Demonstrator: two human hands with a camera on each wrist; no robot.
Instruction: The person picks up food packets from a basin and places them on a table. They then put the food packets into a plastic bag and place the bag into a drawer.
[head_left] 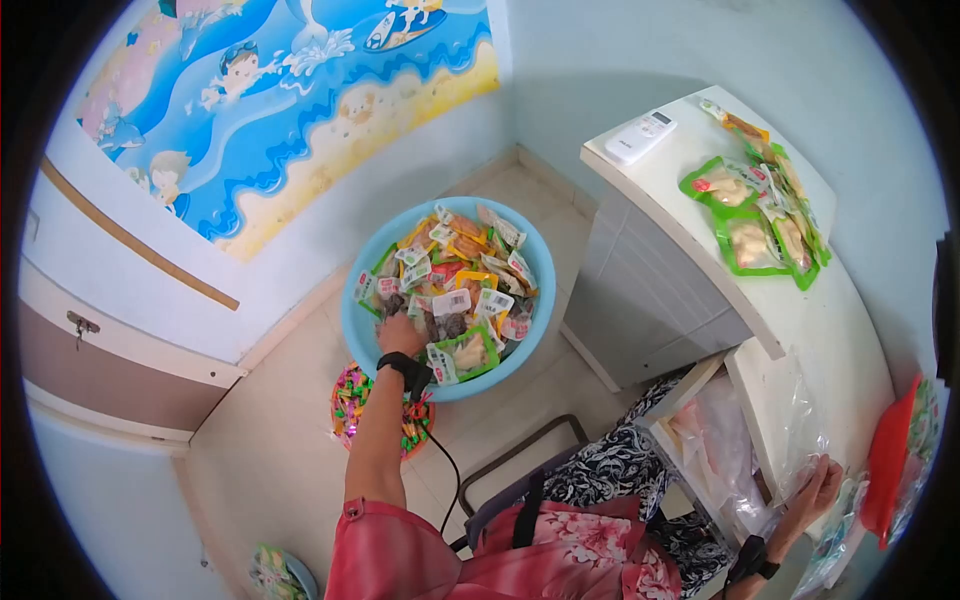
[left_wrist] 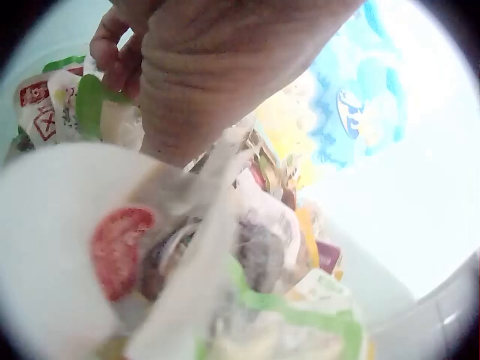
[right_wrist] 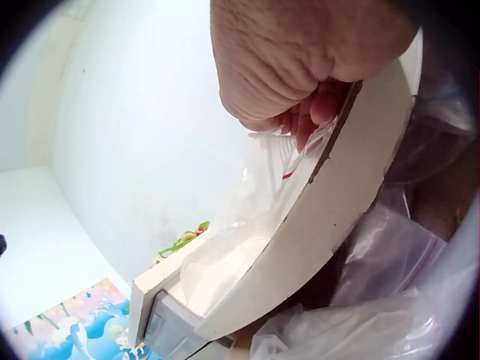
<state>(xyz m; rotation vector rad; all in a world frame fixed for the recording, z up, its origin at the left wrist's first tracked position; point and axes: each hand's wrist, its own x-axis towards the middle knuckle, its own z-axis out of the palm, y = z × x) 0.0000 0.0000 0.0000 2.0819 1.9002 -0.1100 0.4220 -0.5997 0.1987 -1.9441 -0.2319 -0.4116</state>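
Seemingly at the picking step, the left hand (head_left: 402, 336) is reaching among snack packets (head_left: 452, 302) near the tub's (head_left: 549, 290) left edge, its grip unclear, while the right hand (head_left: 814, 486) is pinching a clear bag (head_left: 802, 415) by the tabletop's (head_left: 830, 320) edge, probably needing one packet secured next.

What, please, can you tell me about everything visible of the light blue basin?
The light blue basin is round, open-topped and apparently smooth plastic, with a rounded rim. It sits upright near the room's corner, heaped with snack packs, some edged in green or yellow. The person's left grip is down among the packs inside. Its underside is hidden.
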